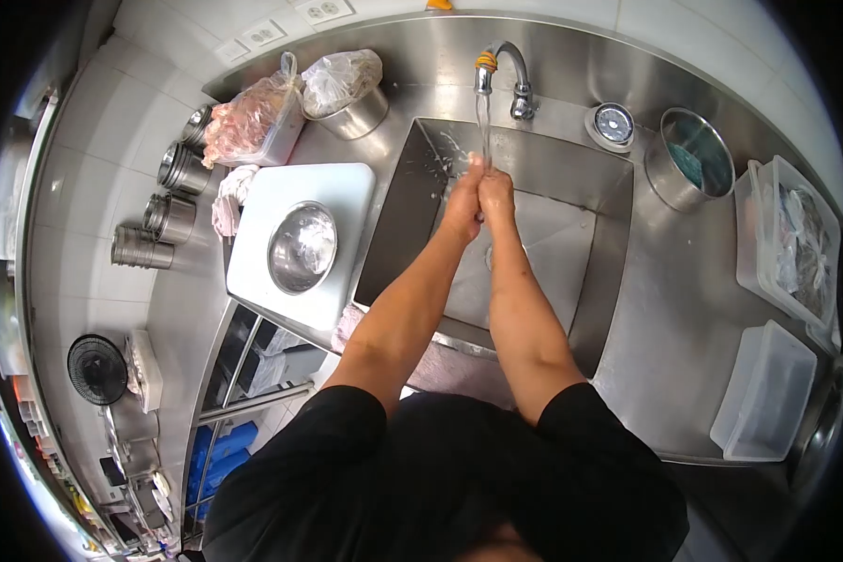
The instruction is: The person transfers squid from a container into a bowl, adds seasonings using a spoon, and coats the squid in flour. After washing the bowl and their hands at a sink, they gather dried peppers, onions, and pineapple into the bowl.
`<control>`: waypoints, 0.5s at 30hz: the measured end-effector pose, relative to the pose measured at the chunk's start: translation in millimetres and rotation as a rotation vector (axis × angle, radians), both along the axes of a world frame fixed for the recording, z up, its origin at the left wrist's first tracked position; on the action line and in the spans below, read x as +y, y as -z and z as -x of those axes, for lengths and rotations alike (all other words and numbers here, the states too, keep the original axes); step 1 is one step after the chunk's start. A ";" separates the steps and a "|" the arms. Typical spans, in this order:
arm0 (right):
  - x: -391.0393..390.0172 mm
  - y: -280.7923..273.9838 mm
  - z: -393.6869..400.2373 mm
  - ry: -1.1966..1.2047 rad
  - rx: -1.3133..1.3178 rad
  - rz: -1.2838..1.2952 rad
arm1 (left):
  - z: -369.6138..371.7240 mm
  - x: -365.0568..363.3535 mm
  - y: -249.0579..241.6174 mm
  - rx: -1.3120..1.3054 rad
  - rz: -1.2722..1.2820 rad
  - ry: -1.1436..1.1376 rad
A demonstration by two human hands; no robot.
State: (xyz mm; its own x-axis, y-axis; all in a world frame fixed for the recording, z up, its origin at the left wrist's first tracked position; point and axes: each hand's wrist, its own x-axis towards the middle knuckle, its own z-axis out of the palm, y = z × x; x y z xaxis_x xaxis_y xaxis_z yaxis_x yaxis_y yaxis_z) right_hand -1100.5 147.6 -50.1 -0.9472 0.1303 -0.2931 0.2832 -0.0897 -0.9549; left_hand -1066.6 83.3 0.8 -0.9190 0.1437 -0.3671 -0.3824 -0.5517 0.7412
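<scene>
Under the running faucet [510,70], my left hand [463,199] and my right hand [497,195] are pressed together over the steel sink [562,253]. The stream of water [484,126] falls onto them, and drops splash off to the left. The fingers of both hands look curled inward. Whether anything small lies between the palms is hidden. Both forearms reach straight forward across the sink's front edge.
On the left, a white cutting board [253,234] bears a steel bowl [303,247]. Behind it stand a tub of bagged meat [253,117] and a bag-topped pot [351,112]. Right of the sink are a dial scale [613,125], a steel pot [660,173] and plastic containers [768,398].
</scene>
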 end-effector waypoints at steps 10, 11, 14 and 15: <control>2.6 -30.7 -72.8 0.044 0.260 -0.018 | 28.4 4.4 20.7 0.032 0.070 -0.016; 4.7 -25.7 -65.8 0.029 0.261 0.017 | 18.8 10.8 15.6 0.020 0.125 -0.038; 6.1 -20.5 -36.3 0.014 0.220 -0.159 | -18.4 20.4 -18.3 -0.053 -0.011 -0.033; 5.9 -20.1 -24.9 0.014 0.198 -0.264 | -20.1 15.2 -0.3 -0.040 -0.029 0.031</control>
